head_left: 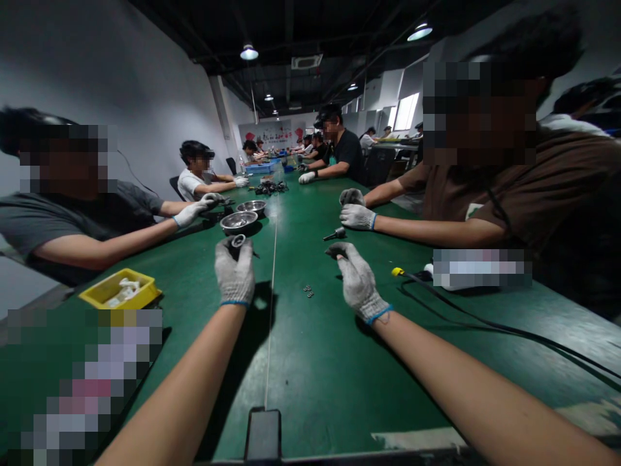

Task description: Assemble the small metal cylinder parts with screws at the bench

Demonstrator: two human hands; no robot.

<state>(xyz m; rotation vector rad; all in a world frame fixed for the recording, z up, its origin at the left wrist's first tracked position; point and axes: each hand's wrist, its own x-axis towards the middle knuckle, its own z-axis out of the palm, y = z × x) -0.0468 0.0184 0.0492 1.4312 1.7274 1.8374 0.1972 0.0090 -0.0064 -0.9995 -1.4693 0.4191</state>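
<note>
Left hand: gloved, fingers closed round a ring-shaped part, its round end facing up; the rest is hidden in the grip.
Right hand: gloved, thumb and fingers bunched toward a dark point; can't tell if that's a held piece or a dirty fingertip.
Hands vs each other: well apart, one either side of the table seam.
Ring-shaped part location: in the left hand, above the green table, near side of the bowls.
Small rings: a loose cluster on the table between the hands, nearer the right.
Dark metal part: thick head, thin shank, lying just beyond the right fingertips, apart from them.
Bowls: two metal, nearer one with parts in it, farther one just behind.
Yellow bin: left side, whitish items inside.
Cable: black, yellow end, right of the right hand.
Co-workers: gloved person in grey at left, gloved person in brown at right.
</note>
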